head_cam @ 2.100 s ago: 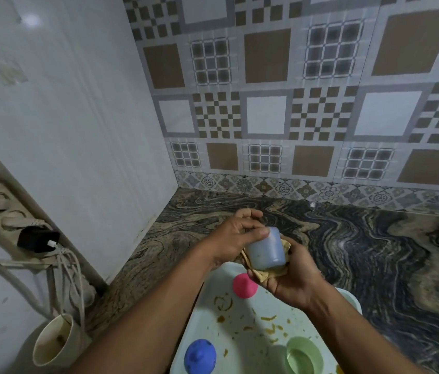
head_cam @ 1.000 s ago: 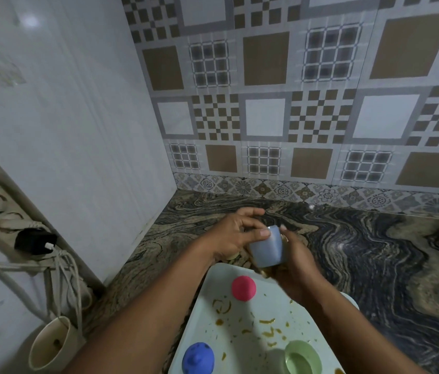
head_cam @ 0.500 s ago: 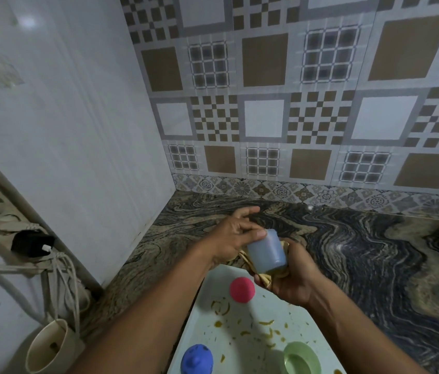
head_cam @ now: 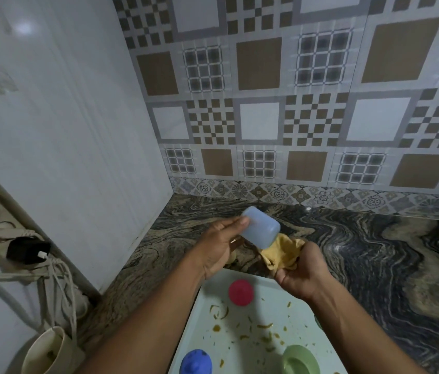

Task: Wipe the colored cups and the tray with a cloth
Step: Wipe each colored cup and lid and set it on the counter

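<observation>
My left hand (head_cam: 218, 249) grips a pale blue cup (head_cam: 260, 229), tilted with its base up to the left and its mouth toward my right hand. My right hand (head_cam: 300, 271) holds a bunched yellow cloth (head_cam: 283, 252) that touches the cup's mouth. Below them lies a pale tray (head_cam: 205, 327) smeared with yellow-brown crumbs. On it a pink cup (head_cam: 240, 292) and a dark blue cup (head_cam: 195, 363) stand upside down, and a green cup (head_cam: 298, 360) stands with its mouth up.
The tray rests on a dark marbled counter (head_cam: 375, 252) in a corner between a white side wall and a patterned tile wall. At the lower left hang cords, a black plug (head_cam: 28, 249) and a beige cup (head_cam: 48, 352).
The blue cup has tipped from upright in the cloth to lying tilted. The cloth has come off the cup's side and now sits at its mouth. Both hands rose slightly.
</observation>
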Demonstrator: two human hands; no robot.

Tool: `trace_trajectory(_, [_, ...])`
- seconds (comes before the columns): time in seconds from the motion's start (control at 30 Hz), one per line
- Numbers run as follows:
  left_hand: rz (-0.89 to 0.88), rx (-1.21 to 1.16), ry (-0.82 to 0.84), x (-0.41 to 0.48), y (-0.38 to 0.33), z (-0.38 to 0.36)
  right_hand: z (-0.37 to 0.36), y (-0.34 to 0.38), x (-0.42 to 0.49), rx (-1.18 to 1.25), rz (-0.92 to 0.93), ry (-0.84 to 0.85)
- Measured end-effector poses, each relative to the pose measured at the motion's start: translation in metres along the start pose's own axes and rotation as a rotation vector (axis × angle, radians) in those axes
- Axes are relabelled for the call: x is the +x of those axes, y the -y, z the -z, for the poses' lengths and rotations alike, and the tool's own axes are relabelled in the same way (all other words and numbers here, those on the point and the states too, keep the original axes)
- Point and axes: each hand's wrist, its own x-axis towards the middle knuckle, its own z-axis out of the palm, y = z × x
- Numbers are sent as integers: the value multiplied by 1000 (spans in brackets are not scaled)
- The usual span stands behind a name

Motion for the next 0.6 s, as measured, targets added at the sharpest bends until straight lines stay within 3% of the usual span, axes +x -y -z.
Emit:
trace_trajectory(0.13, [-19, -66, -90, 4, 7, 5, -11, 5, -1, -29, 220, -29])
trace_trajectory(0.37, [-98, 412, -203, 7, 17, -4, -29, -16, 2, -270, 305, -31])
trace_trajectory(0.5, [-10, 771, 5, 4, -5, 7, -25, -20, 7, -356, 277, -37])
trace_trajectory(0.6, [-117, 1069, 131, -2, -13, 9, -24, -22, 4, -379, 277, -29])
